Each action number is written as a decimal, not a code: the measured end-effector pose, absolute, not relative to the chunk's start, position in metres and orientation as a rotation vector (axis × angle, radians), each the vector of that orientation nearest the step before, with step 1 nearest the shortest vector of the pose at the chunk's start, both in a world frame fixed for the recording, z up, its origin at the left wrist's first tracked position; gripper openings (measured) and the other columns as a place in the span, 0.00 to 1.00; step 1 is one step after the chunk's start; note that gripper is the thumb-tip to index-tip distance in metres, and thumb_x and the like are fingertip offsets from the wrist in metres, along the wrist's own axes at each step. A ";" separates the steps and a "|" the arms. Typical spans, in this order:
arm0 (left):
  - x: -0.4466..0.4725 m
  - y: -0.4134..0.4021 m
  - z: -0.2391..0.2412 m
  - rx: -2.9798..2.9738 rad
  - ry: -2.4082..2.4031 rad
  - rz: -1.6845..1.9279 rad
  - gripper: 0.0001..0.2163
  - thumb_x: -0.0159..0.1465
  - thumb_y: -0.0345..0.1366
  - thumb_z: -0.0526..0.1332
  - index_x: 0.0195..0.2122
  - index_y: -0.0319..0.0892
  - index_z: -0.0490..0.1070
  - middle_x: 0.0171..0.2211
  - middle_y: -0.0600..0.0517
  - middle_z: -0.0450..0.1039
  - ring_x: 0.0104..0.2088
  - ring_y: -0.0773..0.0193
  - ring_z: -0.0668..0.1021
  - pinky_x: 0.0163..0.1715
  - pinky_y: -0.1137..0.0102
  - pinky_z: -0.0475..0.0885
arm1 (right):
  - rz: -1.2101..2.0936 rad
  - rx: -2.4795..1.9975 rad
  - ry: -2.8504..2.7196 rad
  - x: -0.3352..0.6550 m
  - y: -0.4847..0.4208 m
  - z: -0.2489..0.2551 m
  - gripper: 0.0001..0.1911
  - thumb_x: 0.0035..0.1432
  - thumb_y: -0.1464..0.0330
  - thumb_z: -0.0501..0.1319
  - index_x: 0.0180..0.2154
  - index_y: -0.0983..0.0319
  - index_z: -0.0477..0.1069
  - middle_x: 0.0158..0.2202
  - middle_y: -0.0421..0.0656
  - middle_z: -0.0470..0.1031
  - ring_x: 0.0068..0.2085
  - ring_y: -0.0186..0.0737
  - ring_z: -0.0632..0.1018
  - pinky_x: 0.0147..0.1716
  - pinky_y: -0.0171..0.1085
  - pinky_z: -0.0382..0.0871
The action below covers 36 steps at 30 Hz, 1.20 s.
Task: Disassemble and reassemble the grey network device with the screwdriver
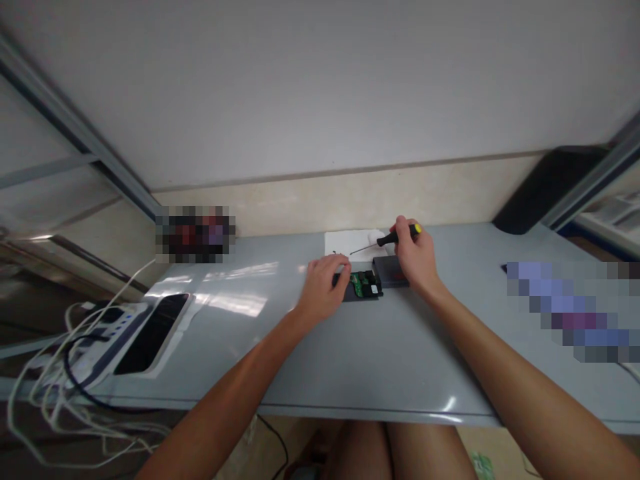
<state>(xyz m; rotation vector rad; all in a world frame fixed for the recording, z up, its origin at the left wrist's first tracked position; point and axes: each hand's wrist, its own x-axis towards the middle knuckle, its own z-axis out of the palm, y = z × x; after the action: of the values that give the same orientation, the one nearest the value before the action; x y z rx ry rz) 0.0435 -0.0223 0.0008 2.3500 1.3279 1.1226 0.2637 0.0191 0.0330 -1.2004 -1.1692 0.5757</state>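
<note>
My right hand (415,257) is closed round the black handle of a screwdriver (387,239) with a yellow end cap. Its thin shaft points left, and the tip is close to the fingertips of my left hand (326,283). Those left fingers are curled with thumb and fingertips near each other; anything between them is too small to make out. Beneath my left hand lies an open dark device with a green circuit board (358,284), partly covered by the hand. A dark grey flat case (389,272) sits beside it, under my right hand.
White paper (345,241) with small dark bits lies behind the device on the grey table (350,367). To the left are a phone (153,333), a power strip (107,343) and tangled white cables (55,407). A black object (545,190) leans at the back right.
</note>
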 end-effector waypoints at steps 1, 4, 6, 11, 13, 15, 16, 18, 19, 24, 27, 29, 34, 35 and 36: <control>0.042 -0.020 0.000 2.300 1.375 1.192 0.09 0.79 0.37 0.57 0.51 0.46 0.76 0.53 0.46 0.83 0.57 0.53 0.82 0.61 0.53 0.70 | 0.597 -1.187 -1.158 0.264 0.018 0.035 0.32 0.66 0.36 0.59 0.31 0.57 0.71 0.25 0.37 0.67 0.29 0.40 0.71 0.30 0.39 0.64; 0.038 -0.013 -0.003 2.189 1.411 1.303 0.09 0.73 0.35 0.64 0.53 0.44 0.76 0.52 0.45 0.82 0.52 0.53 0.82 0.58 0.54 0.74 | 0.642 -1.143 -1.155 0.261 0.014 0.038 0.31 0.65 0.36 0.61 0.30 0.56 0.71 0.25 0.37 0.66 0.27 0.39 0.69 0.28 0.38 0.63; 0.037 -0.011 -0.005 2.182 1.373 1.283 0.11 0.70 0.34 0.66 0.53 0.45 0.77 0.52 0.46 0.83 0.50 0.54 0.83 0.57 0.55 0.76 | 0.660 -1.117 -1.166 0.258 0.011 0.040 0.31 0.65 0.36 0.62 0.29 0.56 0.71 0.24 0.37 0.65 0.27 0.39 0.68 0.27 0.38 0.63; 0.037 -0.008 -0.008 2.234 1.325 1.237 0.04 0.72 0.33 0.65 0.43 0.46 0.81 0.45 0.48 0.84 0.49 0.55 0.84 0.54 0.57 0.78 | 0.686 -1.088 -1.178 0.255 0.008 0.042 0.31 0.65 0.36 0.62 0.29 0.56 0.70 0.23 0.37 0.63 0.26 0.39 0.68 0.25 0.38 0.63; 0.036 -0.007 -0.008 2.239 1.335 1.253 0.05 0.74 0.34 0.64 0.42 0.46 0.81 0.44 0.48 0.84 0.49 0.55 0.84 0.53 0.57 0.78 | 0.703 -1.090 -1.168 0.256 0.009 0.041 0.31 0.65 0.36 0.62 0.29 0.56 0.70 0.23 0.36 0.63 0.25 0.38 0.67 0.25 0.38 0.63; 0.034 -0.005 -0.008 2.258 1.340 1.260 0.05 0.74 0.35 0.64 0.43 0.46 0.81 0.45 0.48 0.84 0.49 0.54 0.83 0.54 0.57 0.78 | 0.719 -1.092 -1.153 0.257 0.010 0.041 0.31 0.64 0.36 0.62 0.29 0.56 0.70 0.23 0.36 0.63 0.25 0.37 0.67 0.25 0.38 0.63; 0.033 -0.005 -0.008 2.270 1.336 1.262 0.06 0.75 0.35 0.64 0.43 0.45 0.81 0.45 0.48 0.84 0.50 0.54 0.83 0.54 0.57 0.78 | 0.723 -1.091 -1.145 0.257 0.011 0.040 0.31 0.65 0.36 0.62 0.29 0.56 0.70 0.23 0.36 0.63 0.25 0.37 0.67 0.25 0.38 0.63; 0.032 -0.004 -0.008 2.286 1.316 1.266 0.07 0.76 0.35 0.64 0.43 0.45 0.82 0.45 0.48 0.84 0.50 0.54 0.83 0.55 0.57 0.78 | 0.719 -1.093 -1.135 0.257 0.011 0.041 0.31 0.65 0.37 0.63 0.29 0.56 0.70 0.24 0.37 0.64 0.26 0.37 0.67 0.25 0.37 0.63; 0.032 -0.004 -0.008 2.285 1.305 1.270 0.07 0.76 0.36 0.63 0.44 0.45 0.82 0.45 0.48 0.84 0.49 0.55 0.83 0.55 0.57 0.78 | 0.713 -1.094 -1.132 0.257 0.011 0.041 0.31 0.64 0.37 0.63 0.29 0.56 0.70 0.24 0.37 0.65 0.26 0.37 0.67 0.25 0.37 0.63; 0.034 -0.005 -0.011 2.266 1.267 1.271 0.08 0.77 0.38 0.63 0.45 0.46 0.83 0.44 0.48 0.84 0.48 0.56 0.84 0.54 0.58 0.80 | 0.715 -1.098 -1.135 0.256 0.011 0.042 0.31 0.64 0.36 0.62 0.29 0.56 0.70 0.24 0.37 0.64 0.25 0.37 0.66 0.24 0.38 0.62; 0.034 -0.005 -0.012 2.254 1.254 1.263 0.09 0.77 0.39 0.63 0.46 0.47 0.84 0.44 0.47 0.84 0.47 0.56 0.84 0.53 0.58 0.80 | 0.727 -1.096 -1.143 0.256 0.011 0.040 0.32 0.64 0.35 0.62 0.29 0.56 0.70 0.23 0.36 0.62 0.23 0.37 0.65 0.24 0.38 0.59; 0.034 -0.005 -0.012 2.237 1.251 1.270 0.08 0.77 0.39 0.64 0.45 0.46 0.84 0.44 0.47 0.84 0.47 0.56 0.84 0.53 0.57 0.80 | 0.741 -1.098 -1.139 0.256 0.012 0.038 0.32 0.64 0.35 0.62 0.30 0.56 0.70 0.23 0.35 0.61 0.22 0.36 0.64 0.23 0.38 0.58; 0.033 -0.005 -0.011 2.221 1.254 1.316 0.08 0.77 0.39 0.64 0.45 0.46 0.84 0.45 0.47 0.83 0.48 0.55 0.84 0.54 0.57 0.80 | 0.776 -1.108 -1.063 0.256 0.013 0.037 0.32 0.62 0.35 0.63 0.30 0.56 0.70 0.21 0.35 0.62 0.22 0.36 0.64 0.22 0.38 0.57; 0.033 -0.005 -0.010 2.221 1.254 1.323 0.08 0.77 0.38 0.64 0.46 0.46 0.84 0.45 0.47 0.83 0.49 0.55 0.83 0.55 0.57 0.79 | 0.780 -1.110 -1.048 0.256 0.013 0.038 0.32 0.62 0.35 0.63 0.30 0.56 0.70 0.21 0.35 0.62 0.22 0.36 0.64 0.22 0.38 0.57; 0.033 -0.005 -0.010 2.220 1.255 1.327 0.08 0.77 0.38 0.64 0.46 0.46 0.84 0.46 0.47 0.83 0.50 0.55 0.83 0.56 0.57 0.79 | 0.786 -1.113 -1.037 0.255 0.013 0.038 0.32 0.62 0.35 0.63 0.30 0.56 0.70 0.21 0.35 0.62 0.22 0.36 0.64 0.21 0.38 0.57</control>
<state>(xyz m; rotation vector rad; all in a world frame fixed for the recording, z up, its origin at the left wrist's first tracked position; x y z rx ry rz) 0.0325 -0.0053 -0.0100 2.2203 1.2547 1.3266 0.2553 0.0127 0.0381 -1.1130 -1.0365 0.7860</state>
